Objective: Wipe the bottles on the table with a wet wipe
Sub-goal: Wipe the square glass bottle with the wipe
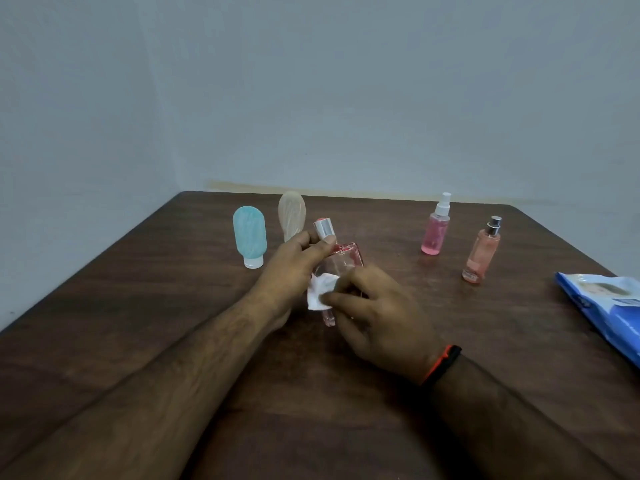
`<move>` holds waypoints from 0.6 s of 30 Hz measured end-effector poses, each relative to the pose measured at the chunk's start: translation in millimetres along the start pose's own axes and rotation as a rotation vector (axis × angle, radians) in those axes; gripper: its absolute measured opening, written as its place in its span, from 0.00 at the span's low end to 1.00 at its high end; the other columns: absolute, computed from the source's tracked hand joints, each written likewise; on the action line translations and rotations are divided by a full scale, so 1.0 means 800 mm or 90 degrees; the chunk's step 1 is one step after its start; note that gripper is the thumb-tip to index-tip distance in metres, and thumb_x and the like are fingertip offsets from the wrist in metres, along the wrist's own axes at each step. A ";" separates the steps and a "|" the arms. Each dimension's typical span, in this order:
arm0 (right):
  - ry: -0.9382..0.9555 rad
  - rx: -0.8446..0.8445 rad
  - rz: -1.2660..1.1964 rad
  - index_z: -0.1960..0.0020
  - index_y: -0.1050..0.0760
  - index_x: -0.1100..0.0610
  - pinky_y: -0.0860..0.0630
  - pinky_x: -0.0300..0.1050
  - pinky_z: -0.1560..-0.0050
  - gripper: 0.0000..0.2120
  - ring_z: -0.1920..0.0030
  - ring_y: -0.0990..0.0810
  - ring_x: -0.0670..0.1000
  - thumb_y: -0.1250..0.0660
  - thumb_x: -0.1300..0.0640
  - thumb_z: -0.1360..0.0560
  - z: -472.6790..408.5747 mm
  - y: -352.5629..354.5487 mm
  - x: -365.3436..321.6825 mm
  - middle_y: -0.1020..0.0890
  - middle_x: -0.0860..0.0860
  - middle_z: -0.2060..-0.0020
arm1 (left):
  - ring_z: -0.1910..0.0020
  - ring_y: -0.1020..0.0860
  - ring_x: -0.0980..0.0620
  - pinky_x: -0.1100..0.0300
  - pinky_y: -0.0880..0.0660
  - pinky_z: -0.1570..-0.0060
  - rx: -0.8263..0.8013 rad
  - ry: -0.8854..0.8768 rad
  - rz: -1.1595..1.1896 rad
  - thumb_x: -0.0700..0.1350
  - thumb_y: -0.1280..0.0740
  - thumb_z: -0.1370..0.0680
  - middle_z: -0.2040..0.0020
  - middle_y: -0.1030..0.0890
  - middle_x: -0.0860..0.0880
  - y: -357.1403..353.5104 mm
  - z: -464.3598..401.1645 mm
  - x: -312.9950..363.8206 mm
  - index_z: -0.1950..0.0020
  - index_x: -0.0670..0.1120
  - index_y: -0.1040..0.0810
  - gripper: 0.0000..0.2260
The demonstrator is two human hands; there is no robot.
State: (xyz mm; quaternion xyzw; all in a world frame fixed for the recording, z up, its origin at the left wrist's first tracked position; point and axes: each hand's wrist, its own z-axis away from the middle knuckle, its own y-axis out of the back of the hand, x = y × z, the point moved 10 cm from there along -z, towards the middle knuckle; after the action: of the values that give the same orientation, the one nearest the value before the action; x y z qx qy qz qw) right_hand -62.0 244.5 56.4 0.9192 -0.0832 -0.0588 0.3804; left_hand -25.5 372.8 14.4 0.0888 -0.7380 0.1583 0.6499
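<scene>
My left hand grips a clear pink perfume bottle near its silver cap, holding it tilted above the brown table. My right hand pinches a small white wet wipe and presses it against the bottle's lower side. A teal squeeze bottle and a beige squeeze bottle stand on their caps at the back left. A pink spray bottle and an orange-pink spray bottle stand at the right.
A blue wet-wipe pack lies at the table's right edge. Pale walls close in behind and to the left of the table. My forearms stretch across the near part of the table.
</scene>
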 end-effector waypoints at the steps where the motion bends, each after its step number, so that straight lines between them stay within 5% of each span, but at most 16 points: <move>1: -0.014 0.007 0.008 0.49 0.16 0.60 0.26 0.45 0.59 0.09 0.57 0.23 0.52 0.32 0.60 0.26 0.001 0.003 0.006 0.20 0.54 0.57 | 0.57 0.17 0.50 0.54 0.22 0.58 0.004 -0.005 -0.020 0.50 0.33 0.20 0.56 0.15 0.48 0.001 0.000 0.002 0.49 0.48 0.20 0.07; 6: -0.221 0.161 -0.013 0.44 0.18 0.63 0.23 0.52 0.60 0.11 0.59 0.23 0.53 0.30 0.66 0.26 0.009 0.037 0.058 0.22 0.56 0.58 | 0.58 0.16 0.48 0.54 0.20 0.59 -0.009 -0.001 -0.064 0.51 0.33 0.20 0.55 0.15 0.46 -0.006 0.003 -0.003 0.45 0.45 0.20 0.11; 9: -0.136 0.107 0.005 0.40 0.19 0.63 0.25 0.48 0.59 0.13 0.57 0.25 0.53 0.35 0.64 0.24 0.000 0.026 0.033 0.23 0.56 0.56 | 0.57 0.16 0.44 0.49 0.19 0.58 -0.002 0.002 -0.050 0.49 0.33 0.20 0.55 0.15 0.41 -0.009 0.004 -0.005 0.46 0.44 0.20 0.09; 12: -0.051 0.029 0.036 0.41 0.19 0.62 0.27 0.45 0.58 0.14 0.56 0.27 0.52 0.37 0.62 0.24 -0.006 0.011 0.005 0.22 0.56 0.55 | 0.64 0.18 0.53 0.60 0.24 0.67 0.017 0.004 -0.035 0.48 0.33 0.20 0.63 0.17 0.50 -0.004 0.003 -0.004 0.53 0.48 0.19 0.06; 15: 0.048 -0.041 0.047 0.44 0.18 0.61 0.33 0.41 0.54 0.15 0.56 0.30 0.51 0.40 0.59 0.23 -0.007 -0.003 -0.022 0.23 0.56 0.58 | 0.67 0.21 0.52 0.61 0.27 0.69 0.028 -0.002 -0.017 0.46 0.32 0.21 0.66 0.19 0.49 -0.004 0.005 -0.003 0.58 0.48 0.20 0.07; 18: -0.007 0.026 0.036 0.47 0.17 0.61 0.28 0.45 0.57 0.12 0.58 0.27 0.53 0.37 0.60 0.24 -0.005 0.015 -0.007 0.22 0.56 0.59 | 0.62 0.20 0.48 0.55 0.25 0.62 0.028 -0.016 -0.026 0.46 0.31 0.21 0.61 0.18 0.45 -0.009 0.007 -0.001 0.56 0.47 0.19 0.06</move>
State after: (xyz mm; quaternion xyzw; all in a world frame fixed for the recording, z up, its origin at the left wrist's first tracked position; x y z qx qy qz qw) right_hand -68.3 240.4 67.9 0.9239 -0.1119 -0.0511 0.3624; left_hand -28.0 364.6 13.9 0.1204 -0.7405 0.1599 0.6416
